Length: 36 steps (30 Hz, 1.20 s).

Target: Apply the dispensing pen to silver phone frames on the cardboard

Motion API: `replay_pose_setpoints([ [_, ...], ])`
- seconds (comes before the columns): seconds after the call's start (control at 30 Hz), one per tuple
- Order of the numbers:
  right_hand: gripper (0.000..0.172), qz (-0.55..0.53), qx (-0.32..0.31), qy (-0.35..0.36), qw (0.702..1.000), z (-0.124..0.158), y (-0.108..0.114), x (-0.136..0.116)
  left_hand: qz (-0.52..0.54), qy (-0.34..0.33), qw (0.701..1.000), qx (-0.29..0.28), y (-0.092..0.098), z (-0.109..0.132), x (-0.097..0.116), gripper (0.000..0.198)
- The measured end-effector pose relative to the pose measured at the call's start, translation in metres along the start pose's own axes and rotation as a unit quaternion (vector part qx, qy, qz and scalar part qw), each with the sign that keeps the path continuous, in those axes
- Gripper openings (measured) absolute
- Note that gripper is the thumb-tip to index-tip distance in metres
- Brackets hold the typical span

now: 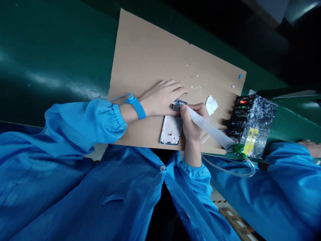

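A silver phone frame (pixel 172 129) lies on a brown cardboard sheet (pixel 145 57). My left hand (pixel 162 97), with a blue strap on its wrist, rests flat on the frame's top end, fingers stretched out. My right hand (pixel 192 122) is closed round a translucent glue syringe (pixel 208 129), whose blue tip touches the frame's top edge. A clear tube (pixel 235 172) runs from the syringe's green rear cap.
A black control box (pixel 250 124) wrapped in plastic, with red and green lights, stands to the right of the cardboard. A white paper scrap (pixel 212 104) and small white glue specks lie on the sheet. Another person's blue sleeve (pixel 296 174) is at the right. The bench is dark green.
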State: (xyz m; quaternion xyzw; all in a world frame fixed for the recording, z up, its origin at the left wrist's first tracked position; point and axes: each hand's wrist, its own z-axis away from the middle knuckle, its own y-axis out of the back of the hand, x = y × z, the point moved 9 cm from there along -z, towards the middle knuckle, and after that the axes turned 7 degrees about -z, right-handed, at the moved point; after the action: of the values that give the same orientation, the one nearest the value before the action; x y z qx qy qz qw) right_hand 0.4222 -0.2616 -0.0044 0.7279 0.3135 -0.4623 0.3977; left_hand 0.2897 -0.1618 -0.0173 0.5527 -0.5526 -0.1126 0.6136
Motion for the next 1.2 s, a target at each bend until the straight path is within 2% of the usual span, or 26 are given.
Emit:
replay_pose_setpoints([
  [0.33, 0.047, 0.01, 0.003, 0.017, 1.0, -0.002, 0.0, -0.006, 0.009, 0.002, 1.0, 0.002, 0.001, 0.0, 0.0, 0.06],
  [0.57, 0.053, 0.013, -0.013, -0.019, 1.0, -0.002, 0.0, 0.001, 0.011, 0.009, 1.0, -0.002, -0.001, 0.0, -0.001, 0.066],
  [0.8, 0.053, 0.029, -0.015, -0.02, 0.999, -0.003, -0.001, -0.002, 0.005, 0.013, 1.0, -0.007, 0.0, -0.001, -0.001, 0.061],
  [0.97, 0.05, 0.009, 0.005, -0.001, 1.0, -0.001, 0.0, -0.002, 0.011, 0.009, 1.0, -0.005, 0.001, 0.0, -0.001, 0.061],
  [1.1, 0.051, -0.01, 0.02, -0.015, 1.0, 0.001, 0.005, 0.006, 0.009, 0.008, 1.0, -0.01, 0.002, -0.001, 0.003, 0.065],
  [1.2, 0.052, -0.035, 0.051, -0.018, 0.998, 0.001, 0.012, 0.008, -0.001, 0.008, 0.999, -0.033, 0.006, -0.003, -0.005, 0.07],
])
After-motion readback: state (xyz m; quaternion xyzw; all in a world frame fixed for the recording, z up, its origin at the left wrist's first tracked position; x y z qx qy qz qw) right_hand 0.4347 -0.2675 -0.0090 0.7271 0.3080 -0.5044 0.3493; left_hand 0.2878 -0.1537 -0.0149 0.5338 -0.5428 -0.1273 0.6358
